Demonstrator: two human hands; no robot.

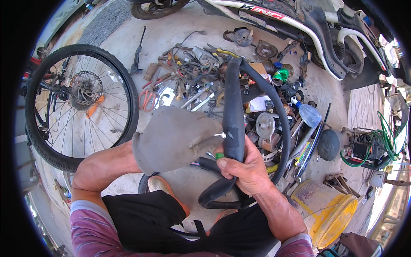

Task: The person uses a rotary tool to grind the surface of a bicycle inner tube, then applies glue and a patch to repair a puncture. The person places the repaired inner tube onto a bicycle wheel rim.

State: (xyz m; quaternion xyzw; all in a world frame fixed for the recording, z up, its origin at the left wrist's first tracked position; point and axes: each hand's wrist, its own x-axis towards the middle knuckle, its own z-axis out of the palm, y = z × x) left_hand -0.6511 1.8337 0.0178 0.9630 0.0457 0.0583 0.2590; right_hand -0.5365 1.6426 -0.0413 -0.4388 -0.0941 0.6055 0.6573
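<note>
Black rubber tube [233, 115] is up off the floor [188, 25], in front of the person; use it as landmark. Right hand [248, 169], bare, grasps its near stretch, thumb on the person's side, against a small green piece [219, 156]. Left hand [180, 132], gloved, is left of the tube, fingers bent in around a small white tip [222, 135]; can't tell if it's pinched or just behind the fingers.

Key relation: the tube's pale scuff [230, 135] lies directly right of the left fingertips, just beside them; contact not clear. Right hand is nearer to the tube, already on it.

Long axis of the held stretch runs away from the person, across the left fingers' line. It points outward, folds at the far end, then loops back along the right.

Spoked wheel [85, 90] left of tube; tool heap [192, 73] beyond-left; yellow-rimmed bucket [317, 210] right, nearer the person.
</note>
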